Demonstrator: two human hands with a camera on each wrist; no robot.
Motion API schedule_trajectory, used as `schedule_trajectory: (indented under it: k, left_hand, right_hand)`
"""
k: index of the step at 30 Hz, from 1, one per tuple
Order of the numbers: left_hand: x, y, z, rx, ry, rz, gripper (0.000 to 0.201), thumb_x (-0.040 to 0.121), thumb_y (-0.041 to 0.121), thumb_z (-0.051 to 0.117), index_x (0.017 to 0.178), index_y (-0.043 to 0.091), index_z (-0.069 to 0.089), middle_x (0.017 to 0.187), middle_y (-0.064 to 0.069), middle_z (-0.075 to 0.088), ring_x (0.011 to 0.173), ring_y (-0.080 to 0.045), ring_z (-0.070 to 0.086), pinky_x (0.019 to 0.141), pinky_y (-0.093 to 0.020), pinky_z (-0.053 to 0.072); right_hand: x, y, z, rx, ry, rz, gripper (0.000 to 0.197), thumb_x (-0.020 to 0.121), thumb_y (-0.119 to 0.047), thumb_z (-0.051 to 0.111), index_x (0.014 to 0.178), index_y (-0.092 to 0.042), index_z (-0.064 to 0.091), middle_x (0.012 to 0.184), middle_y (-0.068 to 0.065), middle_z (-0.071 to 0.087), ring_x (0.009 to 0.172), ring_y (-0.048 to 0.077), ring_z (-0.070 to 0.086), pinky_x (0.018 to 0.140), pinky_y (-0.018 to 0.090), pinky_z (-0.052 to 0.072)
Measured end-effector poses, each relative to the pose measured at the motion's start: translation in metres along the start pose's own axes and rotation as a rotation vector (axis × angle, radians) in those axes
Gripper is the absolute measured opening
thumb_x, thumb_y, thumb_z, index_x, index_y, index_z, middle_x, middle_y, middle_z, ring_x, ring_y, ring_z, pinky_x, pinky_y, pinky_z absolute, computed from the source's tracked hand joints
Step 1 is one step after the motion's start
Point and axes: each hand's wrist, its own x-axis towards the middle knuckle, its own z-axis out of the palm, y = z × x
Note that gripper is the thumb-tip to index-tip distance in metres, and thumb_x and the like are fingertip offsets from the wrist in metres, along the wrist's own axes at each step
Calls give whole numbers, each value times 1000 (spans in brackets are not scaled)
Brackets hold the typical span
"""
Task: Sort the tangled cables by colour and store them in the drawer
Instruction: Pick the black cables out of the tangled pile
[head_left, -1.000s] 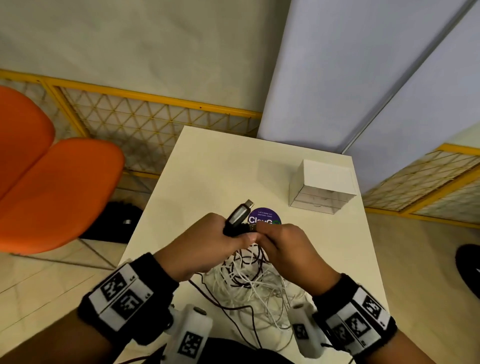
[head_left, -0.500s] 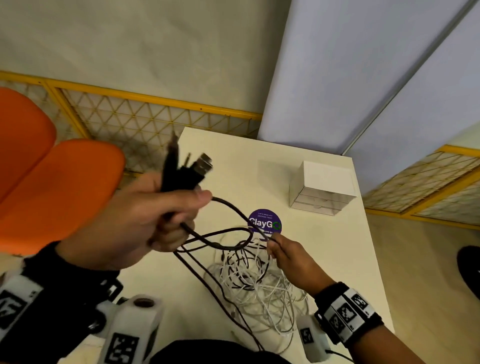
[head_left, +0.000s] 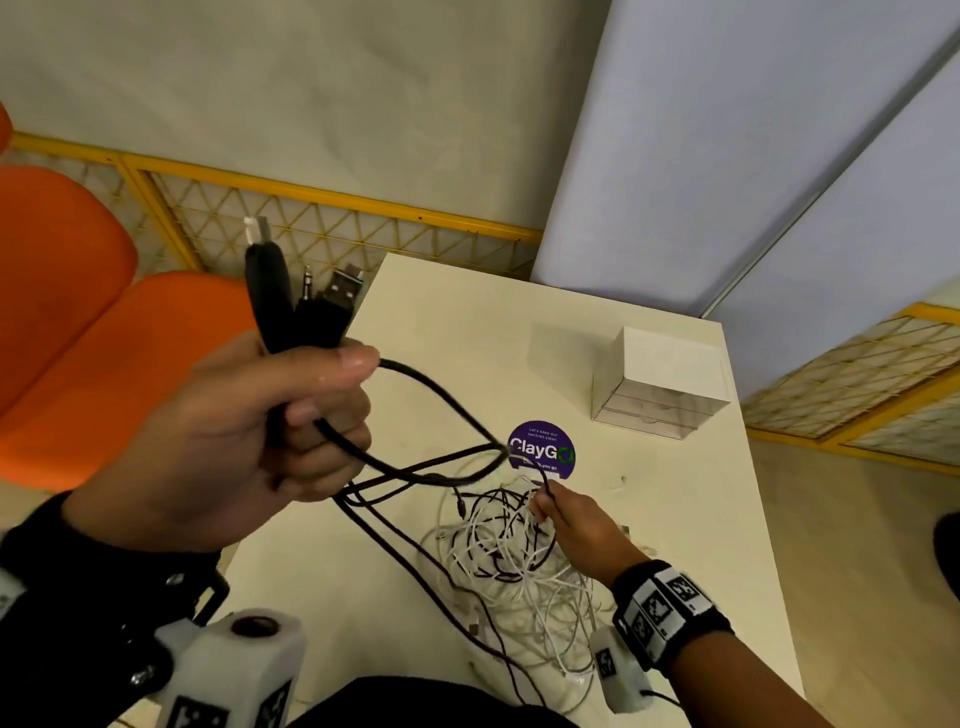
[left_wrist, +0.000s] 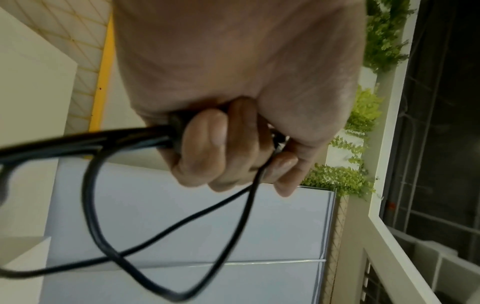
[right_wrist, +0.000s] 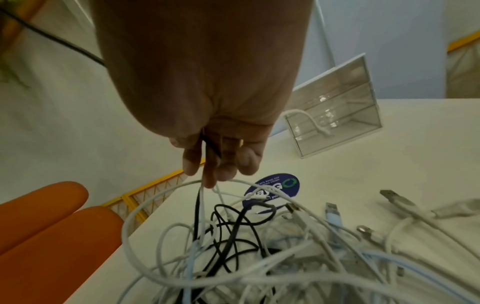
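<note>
My left hand (head_left: 270, 415) (left_wrist: 233, 148) is raised high at the left and grips a bundle of black cables (head_left: 426, 410) (left_wrist: 103, 205) by their plug ends (head_left: 291, 301). Their loops trail down to the tangled pile of white and black cables (head_left: 514, 566) (right_wrist: 259, 246) on the table. My right hand (head_left: 566, 514) (right_wrist: 215, 158) sits low at the pile's far edge and pinches a thin black cable together with a white one. The small white drawer unit (head_left: 660, 384) (right_wrist: 335, 117) stands shut at the table's far right.
The white table (head_left: 467, 338) carries a round purple sticker (head_left: 540, 449) just beyond the pile. Orange chairs (head_left: 104, 338) stand to the left. A yellow mesh fence (head_left: 311, 223) runs behind the table. A pale partition (head_left: 701, 156) stands at the back right.
My left hand has lifted up and to the left, pulling the black cables' plug ends out of the pile. My right hand has stayed at the pile, holding cables down.
</note>
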Motion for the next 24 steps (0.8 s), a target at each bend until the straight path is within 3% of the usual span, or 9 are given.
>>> schedule_trajectory:
  k: [3, 5, 7, 12, 16, 18, 21, 24]
  left_hand:
    - [6, -10, 3, 109, 189, -48, 48, 61, 28, 82, 48, 20, 37, 47, 4, 17, 38, -9, 15, 43, -22, 15]
    - [12, -18, 2, 109, 223, -165, 42, 66, 23, 75, 49, 19, 37, 50, 2, 14, 39, -12, 14, 44, -26, 13]
    - [16, -28, 1, 137, 232, -290, 41, 77, 20, 73, 50, 16, 43, 52, -1, 11, 40, -14, 13, 45, -30, 12]
    - [32, -61, 2, 172, 272, -426, 29, 92, 26, 61, 75, 3, 65, 55, 0, 14, 42, -13, 13, 45, -28, 10]
    - [48, -88, 10, 200, 347, -476, 33, 101, 28, 56, 99, -1, 70, 56, 3, 17, 44, -12, 13, 41, -22, 13]
    - [54, -97, 16, 205, 381, -470, 35, 101, 32, 58, 95, -2, 64, 53, 4, 22, 42, -11, 16, 39, -20, 16]
    - [58, -106, 27, 231, 384, -429, 32, 97, 36, 64, 83, 9, 54, 50, 3, 26, 42, -11, 19, 40, -21, 17]
    - [60, -111, 29, 244, 481, -374, 30, 99, 29, 63, 81, 6, 63, 51, 1, 27, 43, -13, 21, 42, -22, 18]
  right_hand:
    - [0, -13, -9, -37, 34, -49, 24, 108, -30, 32, 93, -21, 49, 74, -7, 60, 67, 15, 56, 69, 39, 46]
    - [0, -25, -16, -55, 71, -101, 23, 107, -32, 33, 92, -24, 47, 69, -11, 54, 59, 6, 49, 61, 31, 38]
    - [-1, -39, -24, -80, 102, -147, 24, 106, -36, 32, 90, -25, 45, 67, -11, 51, 57, 5, 46, 60, 31, 33]
    - [-6, -78, -38, -151, 128, -228, 43, 103, -48, 23, 81, -18, 45, 63, -3, 49, 58, 19, 45, 61, 40, 39]
    - [-17, -115, -43, -296, 100, -330, 48, 98, -56, 15, 82, -20, 44, 66, 6, 56, 61, 30, 52, 60, 43, 42]
    - [-25, -130, -42, -373, 91, -394, 48, 101, -51, 18, 93, -17, 51, 69, 8, 60, 62, 31, 55, 58, 42, 41]
    - [-33, -143, -42, -467, 84, -465, 43, 102, -42, 22, 106, -12, 52, 69, 11, 60, 60, 33, 55, 57, 42, 42]
    - [-35, -143, -39, -399, 11, -449, 38, 104, -41, 25, 111, -11, 48, 64, 6, 51, 57, 30, 47, 57, 43, 41]
